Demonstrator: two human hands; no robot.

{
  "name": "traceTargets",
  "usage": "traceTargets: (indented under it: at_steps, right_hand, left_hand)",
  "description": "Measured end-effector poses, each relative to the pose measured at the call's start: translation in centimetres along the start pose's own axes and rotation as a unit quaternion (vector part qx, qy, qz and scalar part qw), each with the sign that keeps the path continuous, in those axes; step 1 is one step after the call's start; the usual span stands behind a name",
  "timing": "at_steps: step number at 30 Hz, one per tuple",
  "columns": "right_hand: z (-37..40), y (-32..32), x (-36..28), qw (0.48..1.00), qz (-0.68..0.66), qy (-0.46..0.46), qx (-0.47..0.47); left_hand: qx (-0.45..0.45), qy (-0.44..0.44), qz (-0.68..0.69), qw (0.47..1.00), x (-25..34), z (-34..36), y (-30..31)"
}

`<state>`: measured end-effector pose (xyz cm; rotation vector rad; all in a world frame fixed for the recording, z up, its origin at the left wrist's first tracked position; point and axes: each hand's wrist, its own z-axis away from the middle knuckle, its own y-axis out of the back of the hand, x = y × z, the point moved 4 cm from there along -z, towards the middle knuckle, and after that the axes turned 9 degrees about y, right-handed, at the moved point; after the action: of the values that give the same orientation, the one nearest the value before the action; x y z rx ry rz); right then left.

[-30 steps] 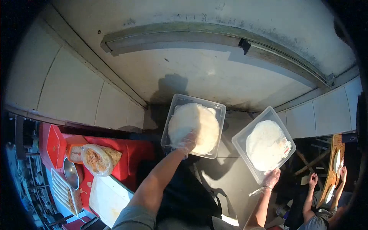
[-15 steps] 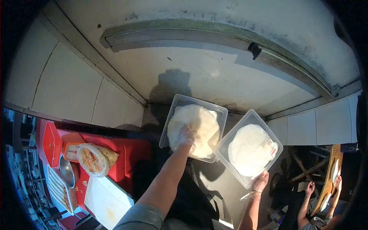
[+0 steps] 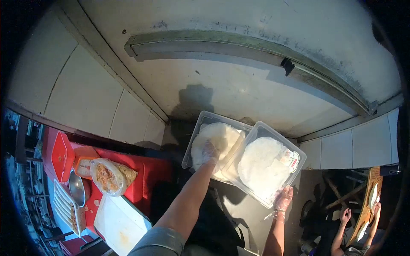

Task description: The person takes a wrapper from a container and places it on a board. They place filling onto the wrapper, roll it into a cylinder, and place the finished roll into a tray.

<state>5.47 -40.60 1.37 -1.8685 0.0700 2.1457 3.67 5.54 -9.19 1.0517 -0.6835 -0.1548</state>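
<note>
My left hand [image 3: 209, 153], in a clear plastic glove, lies on a stack of thin round white sheets [image 3: 213, 131] that look like rice paper. They sit in a clear plastic container [image 3: 186, 158]. A second clear container [image 3: 300, 150] overlaps the right side of the first. Inside it is another round white stack [image 3: 262, 164] with a red-and-green printed label [image 3: 293, 162] by its right edge. At this container's lower right corner my gloved right hand [image 3: 283, 199] grips the rim; its thumb is hard to see.
To the left, a red surface [image 3: 147, 170] bears a bag of orange-brown food [image 3: 112, 177], a metal bowl [image 3: 77, 188], a white tray [image 3: 119, 224] and a basket of white rolls [image 3: 66, 207]. Ahead stands a pale door panel [image 3: 239, 91]. At right, another person's hands [image 3: 345, 215] are near a wooden board [image 3: 363, 209].
The right container has moved left with my right hand and now covers part of the left one. My left hand stays on the white sheets. The whole view has shifted slightly.
</note>
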Motion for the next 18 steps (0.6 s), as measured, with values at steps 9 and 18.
traceTargets:
  at_steps: [9,18]
  right_hand:
    - [0.2,-0.6,-0.3,0.999,-0.006,0.015,-0.036]
    - [0.2,-11.4,5.2,0.985,0.078,-0.079,-0.136]
  left_hand:
    - [-0.183,0.038,0.162,0.969,3.9,0.7,8.5]
    - [-0.221,-0.109,0.54,0.805,1.3,2.2,24.4]
